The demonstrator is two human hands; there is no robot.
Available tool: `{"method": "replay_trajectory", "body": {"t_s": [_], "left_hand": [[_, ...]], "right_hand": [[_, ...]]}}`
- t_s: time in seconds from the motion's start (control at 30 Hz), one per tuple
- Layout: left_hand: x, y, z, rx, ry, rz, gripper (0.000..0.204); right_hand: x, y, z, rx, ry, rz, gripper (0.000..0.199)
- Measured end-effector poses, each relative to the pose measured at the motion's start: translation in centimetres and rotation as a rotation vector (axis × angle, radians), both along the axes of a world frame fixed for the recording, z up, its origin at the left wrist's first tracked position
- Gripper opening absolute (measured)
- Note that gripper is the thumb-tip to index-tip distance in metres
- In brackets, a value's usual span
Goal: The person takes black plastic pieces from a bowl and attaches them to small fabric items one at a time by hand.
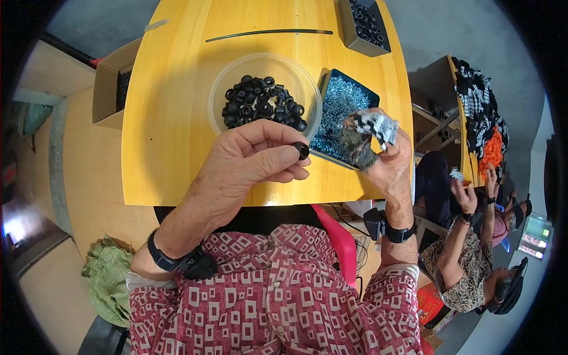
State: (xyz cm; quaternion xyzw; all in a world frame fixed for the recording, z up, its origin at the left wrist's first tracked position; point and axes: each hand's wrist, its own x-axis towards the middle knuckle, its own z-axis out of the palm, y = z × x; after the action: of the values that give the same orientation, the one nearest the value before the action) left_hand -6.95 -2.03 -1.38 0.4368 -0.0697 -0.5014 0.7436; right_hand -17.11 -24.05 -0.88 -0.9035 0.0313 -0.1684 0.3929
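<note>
My left hand (pixel 248 157) pinches a small black ring-shaped part (pixel 302 151) between thumb and forefinger, its round opening showing. It is in front of a clear round plastic bowl (pixel 214 89), which holds a heap of similar black parts (pixel 260 103). My right hand (pixel 390 157) is raised over the near right corner of a dark blue tray (pixel 374 94) of small shiny metal pieces (pixel 343 103). Its thumb and fingers are wrapped in dark and black-and-white material and curl together in a pinch. Whatever lies between those tips is hidden.
A thin black rod (pixel 269 33) lies across the back of the yellow table (pixel 171 118). At its far right corner stands a box (pixel 367 44) of black parts. Another cardboard box (pixel 109 89) is beside the left edge. To the right, a person (pixel 458 260) sits near a cloth-covered table.
</note>
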Motion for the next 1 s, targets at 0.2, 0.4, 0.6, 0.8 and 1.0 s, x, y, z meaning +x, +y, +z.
{"method": "replay_trajectory", "body": {"t_s": [0.2,0.4,0.6,0.8,1.0], "left_hand": [[-0.6,-0.5,-0.3,-0.001,-0.081,0.055,0.021],[-0.5,-0.1,-0.1,-0.044,-0.072,0.052,0.023],[-0.7,0.0,-0.2,-0.095,-0.070,0.066,0.023],[-0.8,0.0,-0.4,-0.087,-0.050,0.131,0.023],[-0.7,0.3,-0.6,-0.073,-0.163,0.129,0.021]], "right_hand": [[0.7,2.6,1.6,-0.141,-0.114,0.225,0.026],[0.6,4.2,1.3,0.027,-0.190,0.189,0.028],[-0.6,5.1,0.7,0.011,-0.206,0.100,0.038],[-0.7,6.1,-0.2,0.283,-0.249,-0.050,0.032],[-0.1,6.1,-0.4,0.147,-0.330,0.052,0.028]]}}
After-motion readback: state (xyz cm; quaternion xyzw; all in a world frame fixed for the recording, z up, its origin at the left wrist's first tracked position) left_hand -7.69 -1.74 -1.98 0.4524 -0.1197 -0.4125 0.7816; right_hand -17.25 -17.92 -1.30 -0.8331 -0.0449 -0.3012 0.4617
